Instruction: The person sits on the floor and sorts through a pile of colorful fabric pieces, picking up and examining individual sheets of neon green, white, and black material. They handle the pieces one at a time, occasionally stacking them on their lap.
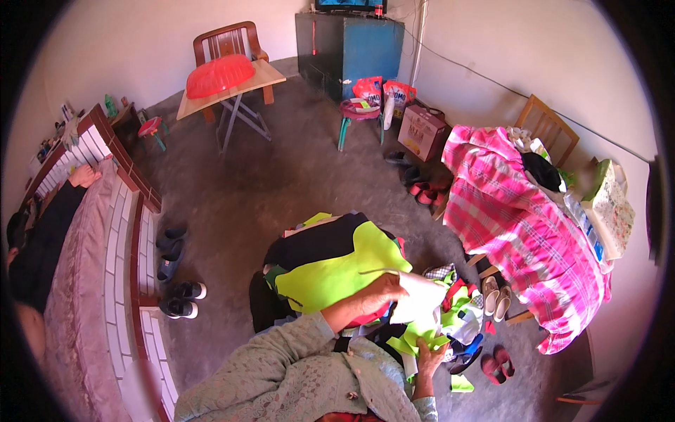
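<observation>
My left hand is closed on a white piece of cloth, lifted above a heap of fabric scraps. Lower and to the right, my right hand grips a neon yellow-green cloth piece. The scrap heap mixes white, red, blue, checked and bright green bits on the floor. Beyond my left forearm lies a larger pile topped with a black and neon yellow cloth. One small yellow-green scrap rests apart on the floor.
Pink plaid cloth drapes over furniture at right, with maroon shoes and pale shoes near it. Black sneakers stand at left by a tiled bed edge, where another person's sleeve shows. A folding table stands far ahead.
</observation>
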`<state>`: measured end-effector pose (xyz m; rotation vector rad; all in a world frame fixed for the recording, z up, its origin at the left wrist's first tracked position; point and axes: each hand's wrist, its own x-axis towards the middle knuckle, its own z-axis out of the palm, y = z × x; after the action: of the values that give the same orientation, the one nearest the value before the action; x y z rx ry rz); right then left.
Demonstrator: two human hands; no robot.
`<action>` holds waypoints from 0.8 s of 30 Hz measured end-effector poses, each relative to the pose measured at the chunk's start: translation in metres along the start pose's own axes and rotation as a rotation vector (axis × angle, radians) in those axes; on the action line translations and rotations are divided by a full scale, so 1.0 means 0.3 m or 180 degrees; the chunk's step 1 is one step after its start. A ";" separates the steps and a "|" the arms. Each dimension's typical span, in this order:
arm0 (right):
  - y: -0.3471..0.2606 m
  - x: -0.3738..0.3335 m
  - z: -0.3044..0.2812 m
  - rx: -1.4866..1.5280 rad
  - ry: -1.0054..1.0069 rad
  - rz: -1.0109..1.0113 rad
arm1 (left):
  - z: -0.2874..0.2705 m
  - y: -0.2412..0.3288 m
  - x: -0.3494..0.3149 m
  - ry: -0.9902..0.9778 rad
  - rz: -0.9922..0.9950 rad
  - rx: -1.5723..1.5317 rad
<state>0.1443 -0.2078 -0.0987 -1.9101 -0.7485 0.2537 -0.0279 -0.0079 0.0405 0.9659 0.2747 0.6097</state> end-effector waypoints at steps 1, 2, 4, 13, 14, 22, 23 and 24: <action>-0.011 0.005 -0.001 0.0033 -0.0028 0.0067 | -0.001 0.055 -0.005 0.0134 -0.0032 0.0139; -0.020 0.000 0.000 0.0035 0.0013 0.0069 | -0.012 0.108 -0.019 0.0304 -0.0099 0.0267; -0.037 -0.005 -0.004 0.0118 -0.0024 0.0188 | -0.126 0.123 -0.020 0.0489 0.0364 0.0611; -0.055 -0.008 -0.001 0.0345 -0.0079 0.0346 | -0.439 0.157 -0.229 0.1926 0.0515 0.0038; -0.046 -0.005 -0.005 0.0284 -0.0117 0.0319 | -0.497 0.106 -0.259 0.2127 0.0280 0.0274; -0.074 -0.002 -0.001 0.0477 -0.0082 0.0442 | -0.423 0.111 -0.326 0.2417 0.0206 0.0443; -0.075 -0.006 -0.002 0.0490 -0.0064 0.0506 | -0.422 0.117 -0.328 0.2404 0.0256 0.0524; -0.061 -0.006 -0.003 0.0389 -0.0070 0.0451 | -0.418 0.125 -0.329 0.2389 0.0305 0.0604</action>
<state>0.1364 -0.2044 -0.0824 -1.8486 -0.5991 0.4001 -0.1804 0.0345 -0.0019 0.9010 0.9696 1.0372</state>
